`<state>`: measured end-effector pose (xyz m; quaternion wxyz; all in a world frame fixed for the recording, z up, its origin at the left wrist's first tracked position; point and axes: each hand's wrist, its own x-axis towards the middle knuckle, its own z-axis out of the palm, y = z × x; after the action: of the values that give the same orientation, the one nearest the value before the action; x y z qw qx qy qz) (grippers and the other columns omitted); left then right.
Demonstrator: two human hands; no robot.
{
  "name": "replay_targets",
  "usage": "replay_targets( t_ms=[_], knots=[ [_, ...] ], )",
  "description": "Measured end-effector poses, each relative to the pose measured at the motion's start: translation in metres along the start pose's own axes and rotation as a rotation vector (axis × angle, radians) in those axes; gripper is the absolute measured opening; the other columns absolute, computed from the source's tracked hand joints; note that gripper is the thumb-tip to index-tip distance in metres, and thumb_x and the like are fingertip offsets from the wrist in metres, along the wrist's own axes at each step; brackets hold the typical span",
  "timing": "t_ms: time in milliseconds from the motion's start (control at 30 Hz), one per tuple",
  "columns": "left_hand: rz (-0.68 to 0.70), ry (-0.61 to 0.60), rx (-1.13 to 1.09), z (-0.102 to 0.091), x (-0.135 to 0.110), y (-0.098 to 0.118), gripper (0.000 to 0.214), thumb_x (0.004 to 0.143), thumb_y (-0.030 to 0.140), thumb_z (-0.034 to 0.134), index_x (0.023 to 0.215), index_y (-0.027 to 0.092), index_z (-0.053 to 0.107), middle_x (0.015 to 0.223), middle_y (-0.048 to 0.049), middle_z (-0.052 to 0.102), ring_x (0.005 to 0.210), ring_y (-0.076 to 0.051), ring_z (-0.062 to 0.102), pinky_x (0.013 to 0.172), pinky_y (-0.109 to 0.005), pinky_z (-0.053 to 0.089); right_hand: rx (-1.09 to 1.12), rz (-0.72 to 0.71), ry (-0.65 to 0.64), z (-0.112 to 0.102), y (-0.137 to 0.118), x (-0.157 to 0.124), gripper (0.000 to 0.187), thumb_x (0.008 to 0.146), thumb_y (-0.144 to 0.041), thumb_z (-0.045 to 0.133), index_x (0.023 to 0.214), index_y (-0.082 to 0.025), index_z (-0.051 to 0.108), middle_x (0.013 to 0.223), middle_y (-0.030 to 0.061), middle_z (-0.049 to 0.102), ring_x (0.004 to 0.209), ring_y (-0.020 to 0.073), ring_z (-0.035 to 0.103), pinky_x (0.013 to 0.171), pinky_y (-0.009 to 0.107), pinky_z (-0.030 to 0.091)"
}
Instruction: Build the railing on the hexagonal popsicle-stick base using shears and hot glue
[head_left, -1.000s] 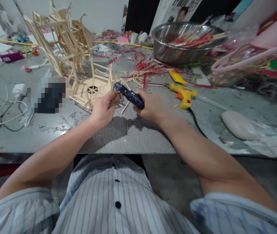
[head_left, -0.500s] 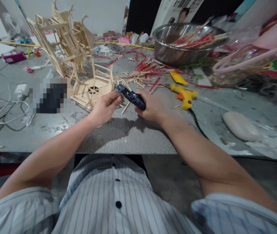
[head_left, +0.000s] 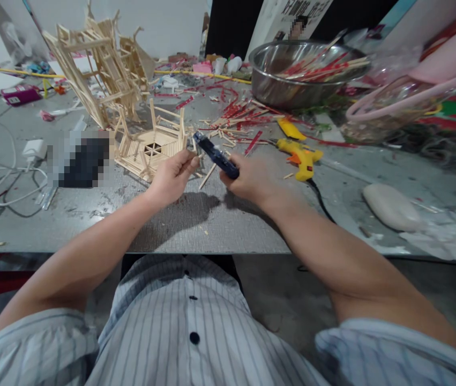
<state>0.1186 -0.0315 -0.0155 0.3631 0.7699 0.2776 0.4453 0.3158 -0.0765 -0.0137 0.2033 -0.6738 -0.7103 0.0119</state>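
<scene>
My right hand (head_left: pixel 246 177) is wrapped round dark blue pliers (head_left: pixel 215 154), whose head points up and left toward my other hand. Thumb and fingers of my left hand (head_left: pixel 175 174) are pinched together just left of the pliers. What lies between those fingertips is too small to make out. Directly behind my left hand, a hexagonal wooden-stick frame (head_left: pixel 171 146) lies on the table, with short posts standing from its edge. A loose wooden stick (head_left: pixel 207 177) rests on the table between my hands.
A tall wooden-stick structure (head_left: pixel 103 69) stands at the back left. Red-and-wood sticks (head_left: pixel 244 115) lie scattered behind the pliers. To the right are a yellow glue gun (head_left: pixel 303 158) with a black cord, a steel bowl (head_left: pixel 279 91) and a pale rounded object (head_left: pixel 390 206).
The pliers' head has moved slightly away from my left fingertips, leaving a small gap. My left hand keeps its pinch, and the view has shifted slightly.
</scene>
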Motion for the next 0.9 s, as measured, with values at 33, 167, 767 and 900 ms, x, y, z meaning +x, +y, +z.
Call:
replay_targets(
  t_ms=[33, 167, 767, 900],
  knots=[
    [-0.002, -0.001, 0.023, 0.000, 0.000, 0.000, 0.030, 0.092, 0.038, 0.058, 0.069, 0.020, 0.049, 0.058, 0.0037, 0.035, 0.053, -0.010, 0.031, 0.050, -0.028, 0.025, -0.006, 0.022, -0.009, -0.001, -0.001, 0.000, 0.017, 0.077, -0.032, 0.058, 0.089, -0.021, 0.063, 0.079, 0.0111, 0.069, 0.076, 0.0293, 0.066, 0.066, 0.038, 0.044],
    [-0.057, -0.029, -0.023, 0.002, 0.000, -0.001, 0.023, 0.092, 0.030, 0.058, 0.074, 0.020, 0.050, 0.056, 0.0054, 0.037, 0.050, -0.009, 0.032, 0.049, -0.026, 0.028, 0.018, 0.058, 0.037, -0.002, 0.001, 0.004, 0.032, 0.081, -0.033, 0.056, 0.109, -0.020, 0.063, 0.097, 0.0134, 0.071, 0.090, 0.0324, 0.068, 0.072, 0.041, 0.048],
    [-0.352, 0.013, -0.488, -0.005, 0.005, 0.017, 0.018, 0.093, 0.026, 0.058, 0.084, 0.020, 0.043, 0.071, 0.0020, 0.067, 0.060, -0.008, 0.064, 0.060, -0.022, 0.052, 0.154, -0.031, 0.233, 0.018, 0.028, 0.012, 0.044, 0.078, -0.037, 0.061, 0.119, -0.022, 0.055, 0.111, 0.0149, 0.068, 0.103, 0.0353, 0.064, 0.084, 0.052, 0.050],
    [-0.285, 0.115, -0.522, -0.008, 0.006, 0.011, 0.029, 0.085, 0.035, 0.069, 0.080, 0.021, 0.044, 0.075, 0.0031, 0.063, 0.069, -0.009, 0.065, 0.065, -0.023, 0.056, 0.247, -0.074, 0.240, 0.010, 0.023, 0.007, 0.034, 0.078, -0.042, 0.058, 0.106, -0.023, 0.058, 0.095, 0.0107, 0.071, 0.085, 0.0289, 0.065, 0.076, 0.044, 0.051]
  ],
)
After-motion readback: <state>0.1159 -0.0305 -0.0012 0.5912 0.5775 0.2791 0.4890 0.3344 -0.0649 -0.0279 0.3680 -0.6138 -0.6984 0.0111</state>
